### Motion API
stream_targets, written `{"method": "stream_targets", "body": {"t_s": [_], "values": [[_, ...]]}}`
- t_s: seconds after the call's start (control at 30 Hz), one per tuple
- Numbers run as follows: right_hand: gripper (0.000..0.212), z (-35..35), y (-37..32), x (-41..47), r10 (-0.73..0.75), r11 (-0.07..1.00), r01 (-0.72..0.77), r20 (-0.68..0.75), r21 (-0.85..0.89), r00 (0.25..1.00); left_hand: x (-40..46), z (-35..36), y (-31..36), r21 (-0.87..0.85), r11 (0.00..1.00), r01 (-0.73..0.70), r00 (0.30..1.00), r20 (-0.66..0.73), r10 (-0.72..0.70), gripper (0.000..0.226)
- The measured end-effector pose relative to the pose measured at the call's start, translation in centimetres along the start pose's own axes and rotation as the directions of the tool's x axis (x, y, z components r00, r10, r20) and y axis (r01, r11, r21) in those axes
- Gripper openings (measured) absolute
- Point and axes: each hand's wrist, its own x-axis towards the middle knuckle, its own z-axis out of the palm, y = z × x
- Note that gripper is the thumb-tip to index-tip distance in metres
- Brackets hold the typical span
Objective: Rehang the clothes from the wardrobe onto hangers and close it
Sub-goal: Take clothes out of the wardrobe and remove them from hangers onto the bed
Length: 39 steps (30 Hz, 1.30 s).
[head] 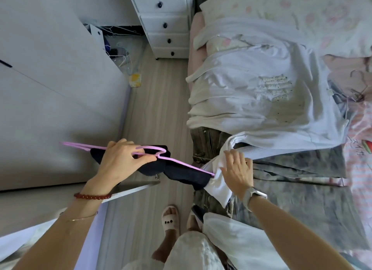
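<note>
hanger gripped by left hand | right hand seemingly flat on white garment

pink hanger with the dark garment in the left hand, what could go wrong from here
1. The dark garment looks bunched on the pink hanger, not spread over it, so it may slide off as the hanger tilts.
2. The left hand grips near the hook alone, so the load can swing.
3. The right hand rests on a white garment at the bed edge; pulling it could drag neighbouring clothes to the floor.
</note>
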Motion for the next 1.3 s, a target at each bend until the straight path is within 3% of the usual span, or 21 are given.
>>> {"method": "stream_targets", "body": {"t_s": [0.03,0.1,0.17,0.27,0.37,0.53,0.57,0.63,0.73,0.83,0.9,1.0,1.1,1.17,1.3], "values": [[0.066,0.4,0.6,-0.1,-0.15,0.981,0.152,0.028,-0.117,0.988,-0.1,0.2,-0.1,-0.004,1.0,-0.003,1.0,-0.004,0.003,0.082],[0.078,0.4,2.2,0.7,-0.305,0.893,0.351,0.194,-0.281,0.932,-0.2,0.5,-0.2,-0.019,1.0,-0.008,1.0,-0.013,0.008,0.086],[0.08,0.7,3.3,2.4,-0.29,0.876,0.402,0.376,-0.265,0.88,-0.2,0.8,-0.1,-0.044,0.999,-0.019,0.999,-0.031,0.017,0.088],[0.064,0.7,2.9,4.4,-0.296,0.833,0.45,0.429,-0.321,0.854,-0.3,0.9,0.1,-0.06,0.997,-0.047,0.998,-0.047,0.044,0.086],[0.035,0.9,2.8,4.8,-0.372,0.811,0.496,0.38,-0.311,0.847,-0.3,0.5,0.1,-0.061,0.997,-0.052,0.998,-0.03,0.05,0.081],[0.03,-1.4,5.2,5.0,-0.444,0.839,0.527,0.388,-0.138,0.808,-0.3,0.0,-0.2,-0.074,0.995,-0.065,0.997,-0.048,0.061,0.089],[0.029,-2.4,5.6,5.5,-0.44,0.855,0.511,0.395,-0.09,0.807,-0.2,-0.1,-0.1,-0.073,0.995,-0.065,0.996,-0.061,0.061,0.089],[0.028,-5.3,6.3,7.4,-0.349,0.936,0.342,0.344,0.084,0.872,-0.1,-0.3,0.1,-0.084,0.994,-0.067,0.995,-0.085,0.06,0.087],[0.031,-10.9,7.1,12.2,-0.068,0.935,0.073,-0.027,0.348,0.997,0.2,-0.7,0.8,-0.072,0.994,-0.083,0.992,-0.103,0.076,0.086],[0.075,-16.6,7.3,15.8,0.148,0.799,0.043,-0.265,0.6,0.953,0.7,-1.3,1.7,-0.029,0.994,-0.107,0.988,-0.112,0.103,0.081],[0.077,-18.4,6.3,16.0,0.116,0.838,0.103,-0.359,0.535,0.926,1.2,-1.9,2.6,0.003,0.993,-0.121,0.984,-0.131,0.12,0.071],[0.056,-17.2,3.5,12.9,-0.002,0.839,0.158,-0.286,0.521,0.958,1.9,-3.0,4.2,-0.019,0.987,-0.16,0.969,-0.191,0.154,0.069],[0.035,-14.6,1.2,7.1,-0.074,0.708,0.155,-0.146,0.689,0.986,2.5,-4.0,5.7,-0.047,0.979,-0.198,0.957,-0.224,0.183,0.071],[0.033,-13.2,0.4,3.3,-0.094,0.661,0.137,-0.101,0.738,0.991,2.9,-4.6,6.8,-0.053,0.975,-0.216,0.951,-0.238,0.197,0.077],[0.034,-11.3,-0.8,-2.4,-0.157,0.673,0.195,-0.119,0.714,0.98,3.0,-6.3,9.5,0.004,0.963,-0.27,0.922,-0.287,0.259,0.075]]}}
